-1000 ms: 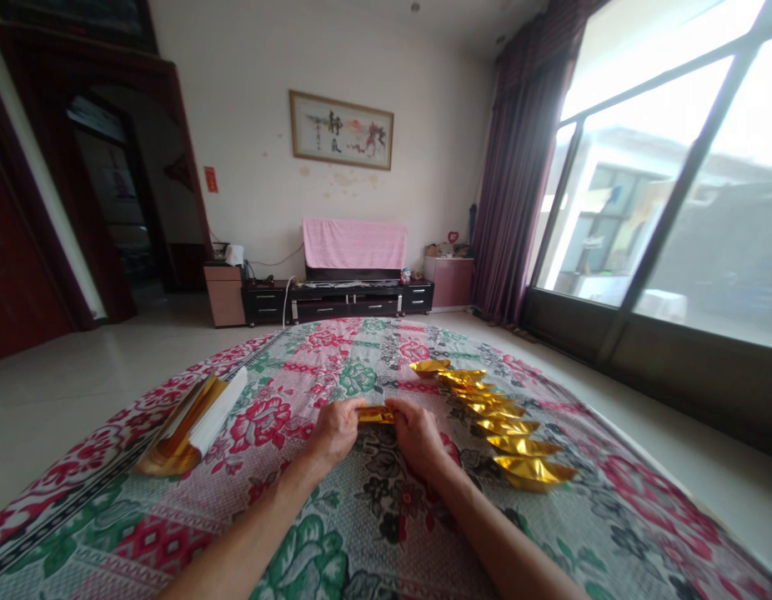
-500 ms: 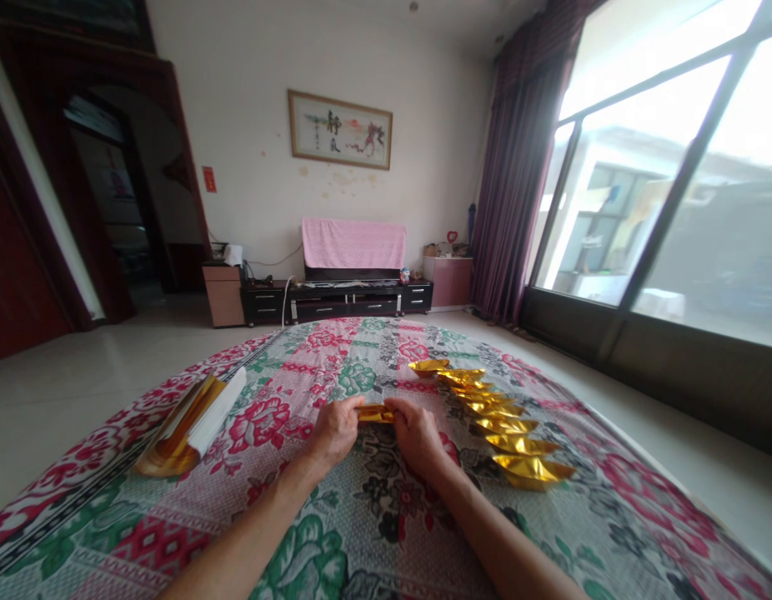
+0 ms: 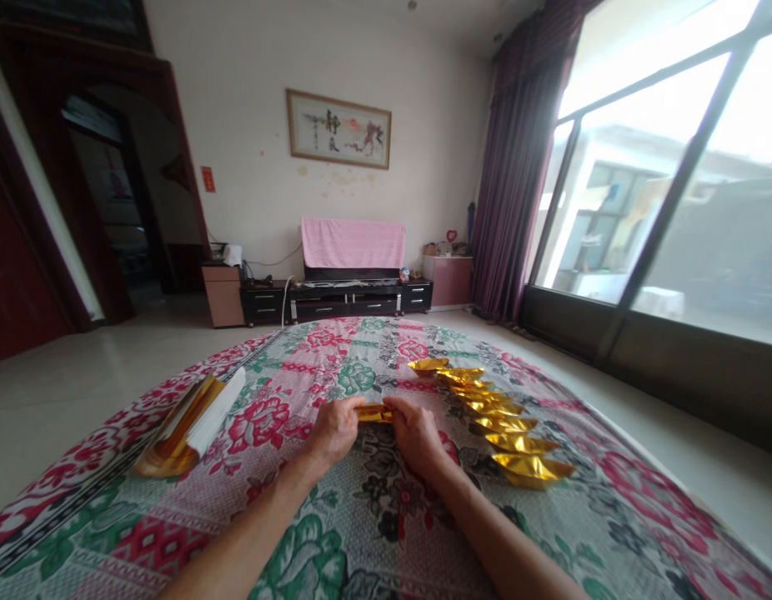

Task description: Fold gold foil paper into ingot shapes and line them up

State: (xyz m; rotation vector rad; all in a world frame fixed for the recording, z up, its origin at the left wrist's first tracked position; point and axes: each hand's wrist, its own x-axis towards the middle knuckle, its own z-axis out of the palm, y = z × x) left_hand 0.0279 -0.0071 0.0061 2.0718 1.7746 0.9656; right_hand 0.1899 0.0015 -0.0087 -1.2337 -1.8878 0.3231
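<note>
A narrow strip of folded gold foil paper [image 3: 374,413] is stretched level between my two hands, just above the flowered cloth. My left hand [image 3: 334,429] is closed on its left end, thumb on top. Its right end is pinched in my right hand [image 3: 417,429]; the fingers under the paper are hidden. To the right of my hands, several boat-shaped gold paper ingots [image 3: 529,470] stand in a slanting row. Left of my hands lies a loosely curled stack of gold and white paper sheets [image 3: 192,429].
A patterned cloth [image 3: 298,550] in pink, green and grey covers the rounded table. Beyond it, a low black TV cabinet [image 3: 345,308] stands against the wall, with a pink cloth [image 3: 353,242] over the set. A tall window [image 3: 661,192] and purple curtain [image 3: 508,183] are on the right.
</note>
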